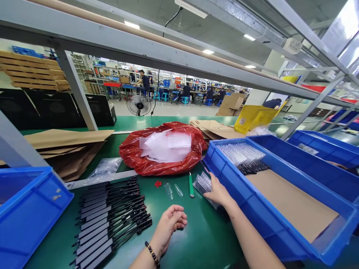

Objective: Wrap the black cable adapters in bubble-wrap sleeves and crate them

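Observation:
My left hand [172,222], with a beaded bracelet at the wrist, hovers over the green table with its fingers loosely curled together and nothing visible in them. My right hand [218,190] is spread, its fingers on or just above some bubble-wrapped packs [202,184] lying against the blue bin [232,183]. I cannot tell whether it presses on them. Left of the packs lies a green-handled tool [191,185], beside two small clear plastic pieces [169,190] and a little heap of red bits [157,184]. Flat black parts with cables [97,228] form a row at left.
A red plastic bag [131,157] filled with white bubble bags [168,145] stands behind. More wrapped packs [241,153] and cardboard [291,201] lie in the right bin. Another blue bin [33,209], brown paper sheets [70,140] and a shelf post [78,89] flank the left.

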Available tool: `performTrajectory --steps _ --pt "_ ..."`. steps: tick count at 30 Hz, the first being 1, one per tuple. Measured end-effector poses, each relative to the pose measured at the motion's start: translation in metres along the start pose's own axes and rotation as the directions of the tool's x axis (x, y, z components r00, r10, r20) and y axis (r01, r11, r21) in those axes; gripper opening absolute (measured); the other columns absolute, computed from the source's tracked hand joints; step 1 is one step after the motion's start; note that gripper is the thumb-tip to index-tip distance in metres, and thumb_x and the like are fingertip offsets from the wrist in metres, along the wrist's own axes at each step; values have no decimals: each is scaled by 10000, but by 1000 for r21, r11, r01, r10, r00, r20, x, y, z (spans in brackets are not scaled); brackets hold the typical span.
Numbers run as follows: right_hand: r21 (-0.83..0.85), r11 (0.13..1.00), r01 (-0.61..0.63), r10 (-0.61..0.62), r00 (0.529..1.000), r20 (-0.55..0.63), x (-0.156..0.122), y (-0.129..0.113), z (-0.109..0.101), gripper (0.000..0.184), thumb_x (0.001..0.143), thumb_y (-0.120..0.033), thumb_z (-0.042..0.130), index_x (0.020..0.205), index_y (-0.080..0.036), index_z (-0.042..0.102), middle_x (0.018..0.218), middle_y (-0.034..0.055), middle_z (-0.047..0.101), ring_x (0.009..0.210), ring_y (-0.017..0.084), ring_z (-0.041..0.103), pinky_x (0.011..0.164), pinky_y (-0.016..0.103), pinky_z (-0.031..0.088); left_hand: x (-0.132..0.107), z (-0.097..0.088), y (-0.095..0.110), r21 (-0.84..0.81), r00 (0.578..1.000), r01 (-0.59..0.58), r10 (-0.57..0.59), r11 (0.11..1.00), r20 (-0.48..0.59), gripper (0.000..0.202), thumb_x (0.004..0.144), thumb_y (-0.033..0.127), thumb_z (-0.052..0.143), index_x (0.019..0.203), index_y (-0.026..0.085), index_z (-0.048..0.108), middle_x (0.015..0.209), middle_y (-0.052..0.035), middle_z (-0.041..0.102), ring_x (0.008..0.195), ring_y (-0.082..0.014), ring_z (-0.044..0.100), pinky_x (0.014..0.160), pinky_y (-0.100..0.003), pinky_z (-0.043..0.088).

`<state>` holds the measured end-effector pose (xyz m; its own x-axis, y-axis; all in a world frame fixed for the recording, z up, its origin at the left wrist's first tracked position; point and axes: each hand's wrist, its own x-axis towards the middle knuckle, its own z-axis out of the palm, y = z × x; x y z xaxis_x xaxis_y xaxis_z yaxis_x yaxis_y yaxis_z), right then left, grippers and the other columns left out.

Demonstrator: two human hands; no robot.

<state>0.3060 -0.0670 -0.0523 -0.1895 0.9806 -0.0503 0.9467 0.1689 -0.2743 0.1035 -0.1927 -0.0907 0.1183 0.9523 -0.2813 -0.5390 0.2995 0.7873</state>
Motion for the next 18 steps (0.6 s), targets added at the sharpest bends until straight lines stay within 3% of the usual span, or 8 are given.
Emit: performTrajectory --steps 4,7,10,14,18 --pt "79 995 68 -73 995 68 -14 -2 1 845 633 -245 568 1371 -96 186 1304 165 423 1143 251 469 896 305 361 -1 3 2 31 1000 -17 18 999 -19 311 652 369 697 831 154 563 714 -22 621 610 -112 582 595 -233 443" --pt "83 989 119 -124 991 51 -26 -3 -5 827 619 -199 549 1368 -105 209 1280 152 464 1116 251 492 893 312 373 -1 3 0 87 999 -30 32 996 -28 336 652 392 694 856 156 569 740 -35 625 640 -136 591 612 -257 460" --pt "80 956 282 -284 959 14 -45 -7 -7 832 593 -167 538 1364 -90 235 1291 158 449 1139 254 465 935 327 351 -1 0 -5 137 987 -136 145 981 -61 422 679 439 660 998 180 567 960 -86 637 860 -204 610 785 -321 468" --pt "99 883 459 -467 880 84 -73 -19 2 837 587 -159 524 1371 -110 236 1256 144 480 1138 263 454 950 359 345 -2 -5 -15 111 967 -254 249 961 56 576 744 508 554 1257 284 420 1383 -71 394 1263 -235 358 1058 -366 254" --pt "125 872 473 -488 857 167 -84 -27 9 835 598 -164 521 1378 -122 224 1264 143 470 1141 267 447 949 366 348 -4 -3 -22 222 968 -220 185 950 170 799 674 439 655 1359 256 287 1458 -98 248 1339 -256 192 1087 -398 165"
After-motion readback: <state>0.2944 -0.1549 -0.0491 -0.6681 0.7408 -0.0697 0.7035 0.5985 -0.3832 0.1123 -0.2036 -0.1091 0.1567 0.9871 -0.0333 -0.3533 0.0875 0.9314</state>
